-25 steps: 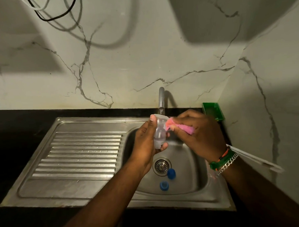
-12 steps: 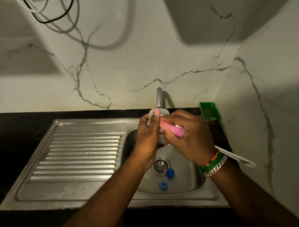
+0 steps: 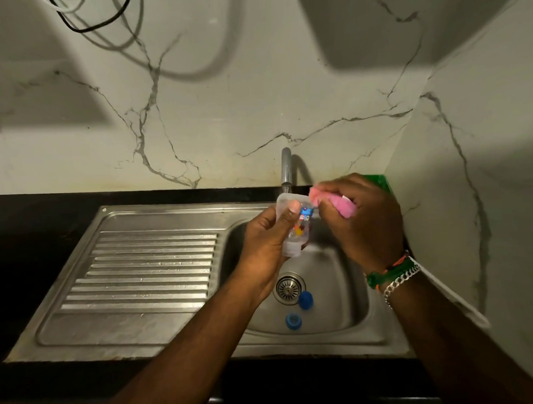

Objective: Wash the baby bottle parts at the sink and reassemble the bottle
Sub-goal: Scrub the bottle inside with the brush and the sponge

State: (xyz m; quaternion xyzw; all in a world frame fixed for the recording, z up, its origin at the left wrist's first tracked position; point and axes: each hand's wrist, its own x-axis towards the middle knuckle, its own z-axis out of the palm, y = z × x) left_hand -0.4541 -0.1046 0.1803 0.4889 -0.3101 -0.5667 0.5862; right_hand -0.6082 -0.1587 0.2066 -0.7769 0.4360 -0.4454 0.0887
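Note:
My left hand [image 3: 262,243] grips a clear baby bottle [image 3: 294,231] with a coloured print, held upright over the sink bowl [image 3: 339,290] just below the tap [image 3: 286,170]. To the right of the bottle's top, my right hand [image 3: 362,219] clutches a pink sponge [image 3: 340,203], which sits slightly apart from the bottle. Two blue bottle parts lie in the bowl near the drain [image 3: 289,288]: one blue cap [image 3: 305,300] and one blue ring [image 3: 293,320].
A ribbed steel drainboard [image 3: 146,274] lies left of the bowl, set in a black counter [image 3: 25,243]. A green soap dish [image 3: 380,181] sits behind my right hand in the corner. Marble walls close off the back and right. A white strip [image 3: 459,303] trails from my right wrist.
My right hand has pulled the pink sponge up and to the right, off the bottle. The bottle's printed side now shows. My left hand stays in place.

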